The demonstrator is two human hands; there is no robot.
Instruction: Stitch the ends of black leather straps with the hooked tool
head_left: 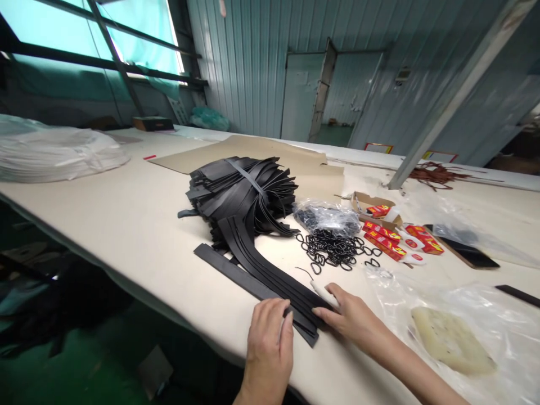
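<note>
On the table [147,225], a carton [366,199] holds red packaging [378,211].

Ahead of you, a ribbed blue-green metal wall [248,67] spans the room, broken by a doorway [337,95]. At your upper left, daylight glows through teal sheeting [63,34] hung over a dark-framed window [113,42]. A pale metal post [447,107] slants up from the long cream-covered worktable [143,225] before you. Below its left edge you see a shadowy green floor [101,365].
</note>
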